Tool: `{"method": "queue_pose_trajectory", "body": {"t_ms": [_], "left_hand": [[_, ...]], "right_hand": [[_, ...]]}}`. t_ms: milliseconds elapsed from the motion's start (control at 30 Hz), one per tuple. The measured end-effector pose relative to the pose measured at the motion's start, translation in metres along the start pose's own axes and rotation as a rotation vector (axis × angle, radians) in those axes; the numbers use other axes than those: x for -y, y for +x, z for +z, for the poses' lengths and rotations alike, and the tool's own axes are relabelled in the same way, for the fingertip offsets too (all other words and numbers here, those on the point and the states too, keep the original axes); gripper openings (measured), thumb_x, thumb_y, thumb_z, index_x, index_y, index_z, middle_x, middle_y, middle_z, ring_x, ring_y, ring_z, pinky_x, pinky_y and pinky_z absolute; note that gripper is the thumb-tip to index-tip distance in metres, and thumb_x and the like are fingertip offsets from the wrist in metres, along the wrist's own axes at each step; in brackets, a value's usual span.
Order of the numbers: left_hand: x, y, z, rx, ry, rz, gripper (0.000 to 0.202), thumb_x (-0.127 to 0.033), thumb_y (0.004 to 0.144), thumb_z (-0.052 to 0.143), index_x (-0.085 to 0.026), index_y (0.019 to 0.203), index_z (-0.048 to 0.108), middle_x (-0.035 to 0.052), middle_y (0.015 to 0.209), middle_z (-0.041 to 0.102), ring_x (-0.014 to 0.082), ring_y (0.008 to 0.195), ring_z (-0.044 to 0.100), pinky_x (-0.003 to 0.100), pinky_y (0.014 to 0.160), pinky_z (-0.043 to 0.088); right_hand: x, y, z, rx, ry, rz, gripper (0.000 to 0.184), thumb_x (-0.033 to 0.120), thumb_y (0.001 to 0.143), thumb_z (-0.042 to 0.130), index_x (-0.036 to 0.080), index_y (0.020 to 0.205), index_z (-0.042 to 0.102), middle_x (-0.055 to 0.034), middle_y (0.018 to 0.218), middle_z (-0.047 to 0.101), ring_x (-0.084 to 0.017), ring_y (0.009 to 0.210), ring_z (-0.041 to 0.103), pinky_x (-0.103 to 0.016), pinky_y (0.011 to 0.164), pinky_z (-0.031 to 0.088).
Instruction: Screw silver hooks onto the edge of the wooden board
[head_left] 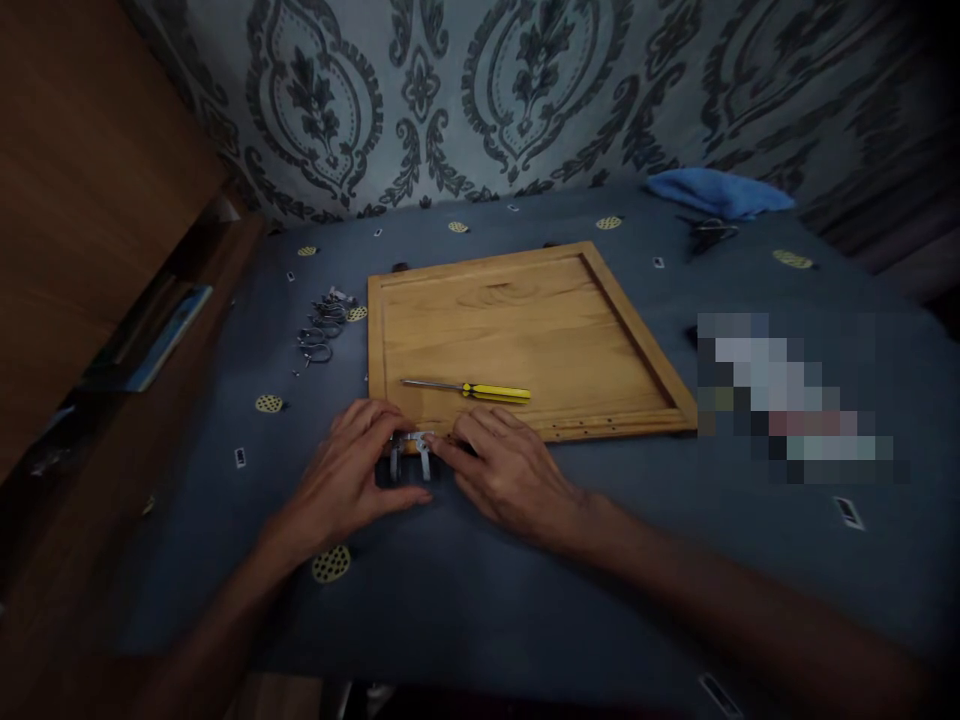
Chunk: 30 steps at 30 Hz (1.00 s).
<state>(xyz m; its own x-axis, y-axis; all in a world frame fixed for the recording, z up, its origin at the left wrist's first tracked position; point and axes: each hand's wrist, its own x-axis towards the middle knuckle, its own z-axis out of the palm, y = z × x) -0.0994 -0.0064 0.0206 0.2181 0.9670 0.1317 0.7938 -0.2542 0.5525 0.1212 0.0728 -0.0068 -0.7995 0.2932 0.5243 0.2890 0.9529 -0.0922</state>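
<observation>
A metal hook piece with two prongs (426,460) sits at the near left edge of a framed wooden panel (510,330). My left hand (345,470) steadies the hook from the left, fingers over its top and thumb stretched out below. My right hand (510,475) is curled, its fingertips pressed together at the hook's right end; anything small between them is hidden. A screwdriver with a yellow and black handle (496,393) lies on the panel just beyond my hands. Several small dark holes mark the panel's near rail.
Several loose metal hooks (319,330) lie left of the panel. A blue cloth (720,192) and a dark object (709,233) are at the back right. A blurred-out item (795,400) lies to the right. Wooden furniture (82,200) borders the left side of the patterned blue cloth surface (600,620).
</observation>
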Motion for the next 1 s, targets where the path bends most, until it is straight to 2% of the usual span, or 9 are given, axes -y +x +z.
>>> {"method": "queue_pose_trajectory", "body": {"t_ms": [133, 267, 533, 667, 833, 933, 1000], "left_hand": [[-0.0011, 0.0000, 0.0060, -0.042, 0.035, -0.004, 0.049, -0.062, 0.088, 0.074, -0.024, 0.119, 0.065, 0.0078, 0.118, 0.067, 0.0289, 0.112, 0.061, 0.044, 0.093, 0.050], [-0.0010, 0.0012, 0.0074, -0.039, 0.028, -0.018, 0.048, -0.063, 0.089, 0.073, -0.025, 0.117, 0.067, 0.0069, 0.116, 0.068, 0.0288, 0.111, 0.061, 0.045, 0.093, 0.049], [-0.0007, 0.0039, 0.0076, -0.052, 0.015, -0.011, 0.041, -0.054, 0.085, 0.082, -0.026, 0.114, 0.072, 0.0053, 0.110, 0.070, 0.0280, 0.106, 0.063, 0.043, 0.089, 0.048], [-0.0015, 0.0048, 0.0064, -0.047, 0.010, -0.002, 0.042, -0.051, 0.084, 0.083, -0.026, 0.115, 0.071, 0.0053, 0.110, 0.070, 0.0273, 0.106, 0.064, 0.041, 0.089, 0.048], [-0.0026, 0.0059, 0.0051, -0.037, 0.012, 0.001, 0.042, -0.050, 0.083, 0.084, -0.027, 0.116, 0.072, 0.0052, 0.110, 0.071, 0.0265, 0.105, 0.064, 0.040, 0.089, 0.048], [-0.0029, 0.0059, 0.0049, -0.036, 0.019, -0.014, 0.042, -0.052, 0.084, 0.083, -0.027, 0.116, 0.073, 0.0058, 0.111, 0.072, 0.0271, 0.105, 0.065, 0.041, 0.089, 0.048], [-0.0030, 0.0059, 0.0047, -0.031, 0.018, -0.009, 0.042, -0.054, 0.084, 0.082, -0.027, 0.116, 0.073, 0.0060, 0.112, 0.072, 0.0273, 0.105, 0.065, 0.041, 0.089, 0.049]], "right_hand": [[0.0004, 0.0003, -0.0004, 0.000, 0.028, 0.006, 0.022, 0.011, 0.101, 0.050, 0.014, 0.106, 0.072, -0.0060, 0.081, 0.058, -0.022, 0.078, 0.048, -0.035, 0.070, 0.039], [-0.0005, 0.0003, -0.0015, 0.006, 0.038, -0.003, 0.028, 0.011, 0.103, 0.044, 0.013, 0.106, 0.072, -0.0069, 0.080, 0.059, -0.022, 0.078, 0.049, -0.036, 0.070, 0.040], [-0.0049, -0.0037, -0.0002, 0.044, 0.147, 0.056, 0.026, 0.007, 0.094, 0.051, 0.016, 0.109, 0.071, -0.0073, 0.087, 0.061, -0.023, 0.082, 0.053, -0.036, 0.072, 0.042], [-0.0074, -0.0047, 0.0016, -0.013, 0.190, 0.072, 0.027, 0.005, 0.091, 0.053, 0.017, 0.107, 0.072, -0.0067, 0.088, 0.064, -0.021, 0.082, 0.056, -0.035, 0.073, 0.046], [-0.0085, -0.0053, 0.0039, -0.127, 0.282, 0.145, 0.029, 0.008, 0.098, 0.048, 0.018, 0.115, 0.070, -0.0060, 0.090, 0.066, -0.021, 0.083, 0.062, -0.033, 0.073, 0.052], [-0.0088, -0.0054, 0.0037, -0.162, 0.383, 0.221, 0.025, 0.011, 0.102, 0.051, 0.018, 0.120, 0.067, -0.0066, 0.095, 0.071, -0.020, 0.087, 0.067, -0.032, 0.076, 0.056], [-0.0089, -0.0048, 0.0030, -0.190, 0.452, 0.247, 0.020, 0.012, 0.102, 0.056, 0.018, 0.117, 0.067, -0.0068, 0.099, 0.074, -0.019, 0.089, 0.070, -0.032, 0.079, 0.058]]}}
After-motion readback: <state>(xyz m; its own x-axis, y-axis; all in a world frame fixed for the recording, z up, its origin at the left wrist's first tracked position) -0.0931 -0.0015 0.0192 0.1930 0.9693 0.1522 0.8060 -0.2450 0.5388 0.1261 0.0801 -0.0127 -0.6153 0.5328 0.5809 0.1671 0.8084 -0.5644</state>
